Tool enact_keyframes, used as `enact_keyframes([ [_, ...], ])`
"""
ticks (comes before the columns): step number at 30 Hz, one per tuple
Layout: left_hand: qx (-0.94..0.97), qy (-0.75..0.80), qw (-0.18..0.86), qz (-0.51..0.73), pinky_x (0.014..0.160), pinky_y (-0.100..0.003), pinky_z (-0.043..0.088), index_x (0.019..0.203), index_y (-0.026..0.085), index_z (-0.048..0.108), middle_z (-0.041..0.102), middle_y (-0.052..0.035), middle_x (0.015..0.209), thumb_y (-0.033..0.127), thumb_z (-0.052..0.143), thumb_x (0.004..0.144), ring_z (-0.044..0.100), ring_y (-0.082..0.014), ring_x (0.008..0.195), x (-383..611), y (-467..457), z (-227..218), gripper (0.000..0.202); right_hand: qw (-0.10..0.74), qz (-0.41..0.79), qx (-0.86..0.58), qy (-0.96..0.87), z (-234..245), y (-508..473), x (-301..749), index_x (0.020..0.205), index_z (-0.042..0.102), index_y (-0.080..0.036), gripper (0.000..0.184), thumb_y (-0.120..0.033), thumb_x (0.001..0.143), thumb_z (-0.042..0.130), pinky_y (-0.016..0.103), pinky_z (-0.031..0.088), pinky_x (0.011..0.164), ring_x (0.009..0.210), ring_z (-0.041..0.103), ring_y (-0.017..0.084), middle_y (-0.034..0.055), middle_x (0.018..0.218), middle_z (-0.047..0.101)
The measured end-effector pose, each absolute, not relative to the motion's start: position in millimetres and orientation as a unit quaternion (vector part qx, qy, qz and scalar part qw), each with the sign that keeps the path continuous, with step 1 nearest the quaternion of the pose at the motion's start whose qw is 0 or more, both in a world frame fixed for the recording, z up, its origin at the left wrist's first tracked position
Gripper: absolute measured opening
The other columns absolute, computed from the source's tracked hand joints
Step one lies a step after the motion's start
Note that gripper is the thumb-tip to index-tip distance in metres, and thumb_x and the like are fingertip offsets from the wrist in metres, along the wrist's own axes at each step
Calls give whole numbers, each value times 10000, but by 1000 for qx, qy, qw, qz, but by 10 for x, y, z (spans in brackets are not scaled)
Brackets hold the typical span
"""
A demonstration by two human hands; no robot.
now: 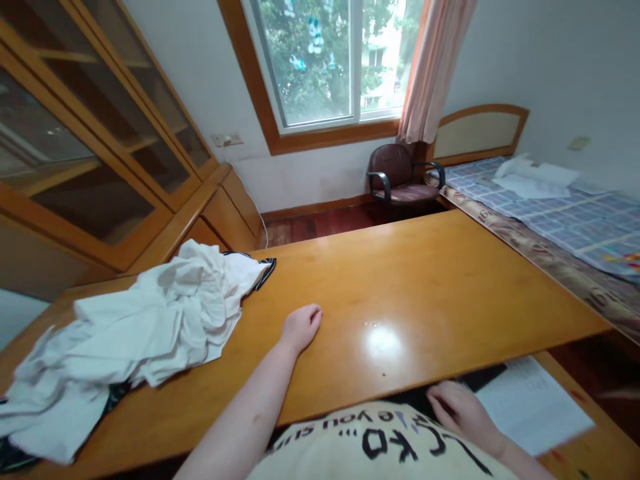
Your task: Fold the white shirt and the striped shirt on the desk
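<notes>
My left hand (302, 327) rests on the orange-brown wooden table (400, 267), curled into a loose fist with nothing showing in it. To its left lies a crumpled heap of white clothes (170, 320) with dark striped trim, apart from the hand. Close to my body, at the table's near edge, my right hand (460, 408) is low with its fingers curled in; no object shows in it, and its fingertips are partly hidden. Right beside it, below tabletop height, lies a white paper sheet (537, 407) with faint writing, next to something dark and flat.
A wooden cabinet with glass doors (100, 133) stands on the left. Beyond the table are a dark red armchair (400, 177) and a window with a pink curtain (435, 67). To the right, a bed (560, 213) has a blue checked cover and white papers (537, 177).
</notes>
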State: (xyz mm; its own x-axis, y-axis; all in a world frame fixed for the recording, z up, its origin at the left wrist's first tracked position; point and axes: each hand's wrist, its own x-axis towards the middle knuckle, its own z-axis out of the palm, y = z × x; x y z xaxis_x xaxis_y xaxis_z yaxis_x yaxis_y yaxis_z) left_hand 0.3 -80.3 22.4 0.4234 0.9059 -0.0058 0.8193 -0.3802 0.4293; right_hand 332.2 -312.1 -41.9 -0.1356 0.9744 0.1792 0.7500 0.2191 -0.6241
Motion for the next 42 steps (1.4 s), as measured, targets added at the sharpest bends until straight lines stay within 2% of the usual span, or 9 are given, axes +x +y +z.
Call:
enact_keyframes([
  [3,819,520,201,137,730,-262,403,904,221,658,701,-29,889,299,415,911,623,-166,849,-5,-806,212,255,322,137,-591,-727,-98,-2954,3268,894,668,-353,156,-293,830,539,393,553,670,721,662,236,50,771,690],
  [7,815,515,214,160,702,-259,401,883,225,656,697,-22,859,301,420,908,623,-162,814,-19,-814,203,249,349,52,-625,-696,139,-2505,3292,862,641,-280,129,-337,856,525,421,529,767,804,647,240,66,826,689],
  [12,818,512,208,162,711,-264,414,888,222,656,694,-31,871,293,417,910,617,-165,817,-23,-814,204,250,319,62,-644,-692,222,-1821,3250,951,643,-219,255,-408,889,482,426,480,917,991,614,252,101,999,683],
  [16,816,536,135,170,812,-308,424,902,200,671,684,-63,897,257,412,908,596,-191,883,-14,-803,168,264,262,79,-641,-717,235,-1350,3041,1060,644,-182,323,-396,876,487,426,431,994,1094,579,262,125,1131,651],
  [19,790,586,76,162,940,-357,398,1068,204,665,656,-96,1106,248,464,877,553,-226,1065,-21,-787,104,281,212,87,-642,-732,191,-1113,2848,1170,614,-149,399,-384,862,520,423,382,1049,1205,515,274,153,1286,572],
  [22,776,615,53,130,1061,-411,318,1287,195,563,488,-130,1395,301,496,862,420,-272,1286,-42,-763,32,443,183,92,-642,-739,98,-1001,2714,1267,558,-112,501,-406,861,538,426,336,1086,1287,443,279,176,1387,484],
  [25,785,610,63,90,1105,-446,258,1391,190,463,372,-154,1486,383,470,882,324,-297,1369,-60,-738,-24,544,158,93,-639,-747,4,-985,2658,1299,538,-90,548,-422,864,537,439,296,1108,1327,395,289,185,1410,460],
  [35,791,605,81,49,1101,-457,269,1398,177,445,354,-165,1495,444,460,883,318,-307,1376,-114,-697,102,580,127,81,-632,-760,66,-940,2683,1265,564,-78,546,-436,852,543,446,289,1104,1312,405,312,199,1392,474],
  [42,765,633,46,110,1117,-435,242,1431,125,385,308,-182,1513,446,444,888,296,-311,1383,-177,-234,315,634,220,66,-645,-729,198,-333,2603,1358,452,-86,632,-471,860,505,442,242,1131,1356,340,293,184,1462,382],
])
